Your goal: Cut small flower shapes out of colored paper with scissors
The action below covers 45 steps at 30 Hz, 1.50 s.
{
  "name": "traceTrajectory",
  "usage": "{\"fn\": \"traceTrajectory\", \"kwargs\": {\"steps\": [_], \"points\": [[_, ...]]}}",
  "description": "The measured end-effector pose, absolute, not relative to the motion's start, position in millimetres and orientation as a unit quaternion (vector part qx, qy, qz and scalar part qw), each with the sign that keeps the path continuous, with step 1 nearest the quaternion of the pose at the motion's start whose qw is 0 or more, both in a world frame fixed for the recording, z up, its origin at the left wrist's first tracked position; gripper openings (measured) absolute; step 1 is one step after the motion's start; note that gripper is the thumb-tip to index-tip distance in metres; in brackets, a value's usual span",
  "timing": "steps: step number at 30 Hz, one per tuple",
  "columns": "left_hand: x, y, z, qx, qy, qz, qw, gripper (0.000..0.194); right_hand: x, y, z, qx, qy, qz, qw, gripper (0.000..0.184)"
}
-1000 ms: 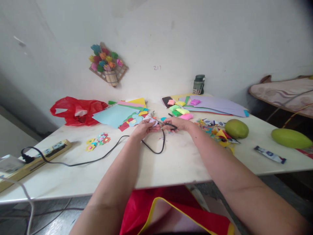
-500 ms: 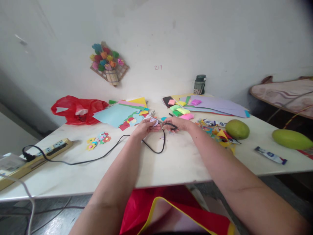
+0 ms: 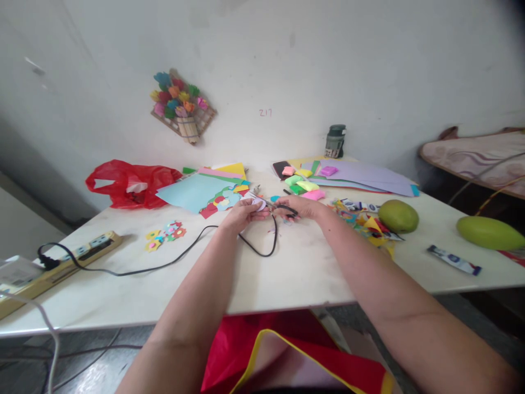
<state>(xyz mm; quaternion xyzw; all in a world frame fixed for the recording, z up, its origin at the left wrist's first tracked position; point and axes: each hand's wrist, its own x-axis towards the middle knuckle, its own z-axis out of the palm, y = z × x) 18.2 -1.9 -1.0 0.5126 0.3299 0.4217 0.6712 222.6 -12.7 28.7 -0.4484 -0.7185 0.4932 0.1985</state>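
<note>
Between the fingers of my left hand (image 3: 243, 214) is a small piece of lavender paper (image 3: 258, 204). My right hand (image 3: 301, 207) is closed around the black handles of a pair of scissors (image 3: 289, 209), whose blades point left at the paper. A black cord (image 3: 275, 241) loops on the table just below both hands. Cut coloured paper shapes (image 3: 221, 201) lie beyond my left hand, by a light blue sheet (image 3: 184, 192). Small paper flowers (image 3: 166, 235) rest farther left. Whether the blades are touching the paper is too small to tell.
At the left are a power strip (image 3: 92, 249) and a red plastic bag (image 3: 153, 189). Soft coloured blocks (image 3: 305, 186), a phone (image 3: 281, 169) and purple sheets (image 3: 369, 178) lie at the back right. Paper scraps (image 3: 371, 227), green fruit (image 3: 397, 216) and a tube (image 3: 453, 260) are nearer.
The lavender paper and the scissors show only a very slight shift between my fingers. Both arms and everything else on the table stay in place.
</note>
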Motion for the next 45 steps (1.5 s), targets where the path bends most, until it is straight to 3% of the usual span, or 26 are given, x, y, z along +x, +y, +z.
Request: {"fn": "traceTrajectory", "kwargs": {"steps": [45], "points": [[19.2,-3.9,1.7,0.504,0.331,0.423,0.676,0.007,228.7,-9.7,24.4,-0.415,-0.731,0.507,0.19,0.011]]}}
